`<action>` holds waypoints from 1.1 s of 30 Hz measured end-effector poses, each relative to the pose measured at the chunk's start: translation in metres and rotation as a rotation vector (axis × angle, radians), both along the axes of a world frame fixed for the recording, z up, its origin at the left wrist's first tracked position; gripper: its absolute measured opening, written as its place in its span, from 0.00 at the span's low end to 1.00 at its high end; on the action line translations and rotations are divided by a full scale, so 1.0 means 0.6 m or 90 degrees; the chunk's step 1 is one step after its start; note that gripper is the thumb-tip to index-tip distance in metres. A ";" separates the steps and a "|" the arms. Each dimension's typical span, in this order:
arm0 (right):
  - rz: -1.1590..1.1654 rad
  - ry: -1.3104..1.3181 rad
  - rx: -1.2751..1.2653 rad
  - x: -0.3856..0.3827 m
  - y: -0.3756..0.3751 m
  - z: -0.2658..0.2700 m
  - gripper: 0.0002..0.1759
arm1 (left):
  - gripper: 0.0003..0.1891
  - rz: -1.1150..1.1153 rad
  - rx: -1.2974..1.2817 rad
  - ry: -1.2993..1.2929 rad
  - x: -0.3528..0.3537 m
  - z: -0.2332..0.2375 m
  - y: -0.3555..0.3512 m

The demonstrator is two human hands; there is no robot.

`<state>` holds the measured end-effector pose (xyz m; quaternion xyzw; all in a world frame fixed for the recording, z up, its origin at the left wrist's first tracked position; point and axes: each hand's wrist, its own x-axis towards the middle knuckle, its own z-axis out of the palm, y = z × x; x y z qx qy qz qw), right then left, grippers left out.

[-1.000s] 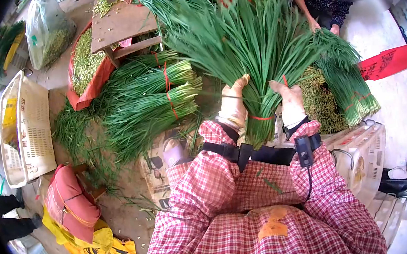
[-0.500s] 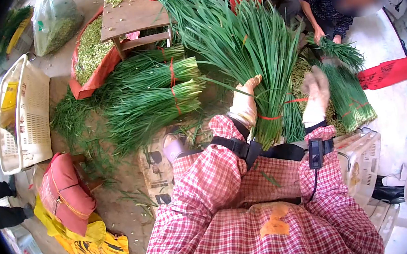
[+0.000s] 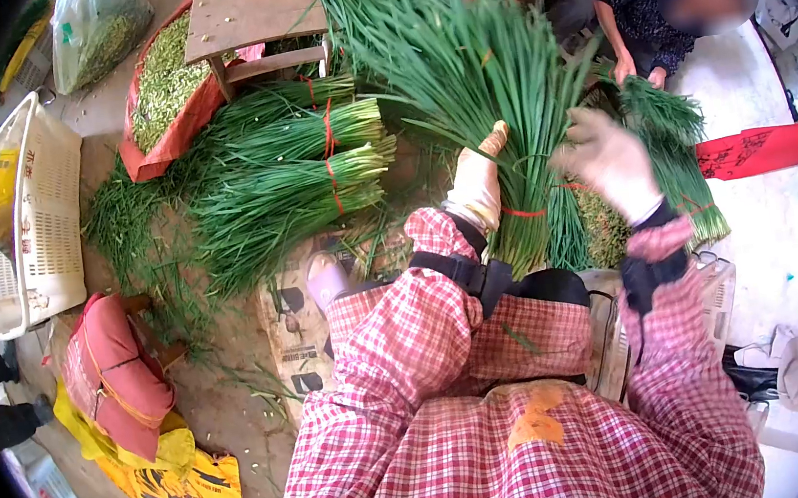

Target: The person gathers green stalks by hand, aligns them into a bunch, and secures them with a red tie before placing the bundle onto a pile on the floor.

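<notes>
A big bunch of garlic chives [image 3: 526,111] stands upright over my lap, its cut ends down and long leaves fanning away from me. A red band [image 3: 525,212] rings it near the base. My left hand [image 3: 479,176], in a pale glove, is closed on the bunch's left side, thumb against the stalks. To the right of the bunch, my right hand [image 3: 610,161], gloved and blurred by motion, has its fingers apart, near the leaves. I see nothing in it.
Tied chive bunches [image 3: 293,182] lie left by a wooden stool [image 3: 254,15]. A red bag of cut bits [image 3: 166,89] and a white crate [image 3: 45,211] stand farther left. At right a person [image 3: 638,15] handles another bunch [image 3: 664,111].
My right hand has risen from beside the bunch's base toward its leaves, fingers spreading. A red strip seen stretching right from the bunch is now mostly out of sight. My left hand keeps its hold.
</notes>
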<state>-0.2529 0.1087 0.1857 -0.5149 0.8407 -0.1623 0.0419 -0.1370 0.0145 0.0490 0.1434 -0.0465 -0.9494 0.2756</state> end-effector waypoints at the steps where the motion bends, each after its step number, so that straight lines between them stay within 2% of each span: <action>1: -0.007 -0.021 0.005 0.014 0.022 -0.028 0.30 | 0.17 0.015 0.004 0.015 -0.006 -0.002 0.000; 2: -0.015 -0.042 0.010 0.027 0.044 -0.056 0.34 | 0.18 -0.008 0.019 0.049 0.005 0.019 0.002; 3: -0.054 -0.170 0.044 0.067 0.041 -0.054 0.36 | 0.19 -0.001 -0.043 0.011 0.003 0.019 0.006; 5: -0.194 -0.375 -0.081 0.039 0.030 -0.125 0.32 | 0.21 0.014 -0.168 -0.057 -0.007 0.019 0.015; 6: -0.189 -0.498 -0.213 0.007 0.038 -0.175 0.28 | 0.23 -0.004 -0.155 0.008 -0.004 0.021 0.012; 7: -0.207 -0.664 -0.286 0.026 0.029 -0.154 0.25 | 0.25 0.014 -0.192 -0.019 0.005 0.026 0.012; 9: -0.164 -0.628 -0.341 0.045 0.021 -0.154 0.24 | 0.25 0.004 -0.241 -0.116 0.008 0.027 0.016; 10: -0.213 -0.480 -0.256 0.085 0.013 -0.112 0.27 | 0.22 -0.010 -0.248 -0.199 0.003 0.013 0.012; 11: -0.230 -0.433 -0.171 0.098 0.012 -0.100 0.29 | 0.21 -0.009 -0.196 -0.159 0.007 0.014 0.008; 13: -0.140 -0.616 -0.358 0.088 0.010 -0.140 0.27 | 0.18 -0.009 -0.095 -0.078 0.012 0.015 -0.002; 14: -0.139 -0.692 -0.399 0.084 0.015 -0.143 0.27 | 0.14 0.017 -0.121 -0.130 -0.002 0.002 -0.006; 17: -0.203 -0.808 -0.381 0.074 0.024 -0.141 0.29 | 0.12 -0.024 -0.010 -0.039 0.000 -0.007 -0.006; 21: -0.191 -0.829 -0.384 0.052 0.040 -0.175 0.31 | 0.13 -0.059 0.020 -0.041 -0.006 -0.008 -0.004; 22: -0.162 -0.798 -0.370 0.054 0.040 -0.171 0.34 | 0.13 -0.064 0.029 -0.043 -0.010 -0.013 -0.002; 25: -0.249 -0.657 -0.305 0.055 0.041 -0.138 0.38 | 0.15 -0.079 0.048 -0.045 -0.016 -0.025 -0.002; 26: -0.291 -0.488 -0.290 -0.001 0.054 -0.173 0.41 | 0.15 -0.089 0.049 -0.045 -0.016 -0.025 -0.003; 27: -0.270 -0.488 -0.407 -0.040 0.064 -0.179 0.39 | 0.15 -0.098 0.049 -0.045 -0.017 -0.025 -0.003; 28: -0.229 -0.392 -0.456 -0.053 0.069 -0.145 0.36 | 0.15 -0.088 0.045 -0.054 -0.020 -0.030 -0.004; 29: -0.260 -0.322 -0.451 -0.049 0.046 -0.097 0.28 | 0.15 -0.088 0.024 -0.071 -0.016 -0.020 -0.003; 31: -0.142 -0.259 -0.428 -0.020 -0.003 -0.012 0.18 | 0.15 -0.088 -0.018 -0.105 0.002 0.008 -0.001; 33: 0.005 -0.253 -0.342 0.000 -0.048 0.021 0.10 | 0.14 -0.069 -0.046 -0.116 -0.005 0.006 0.002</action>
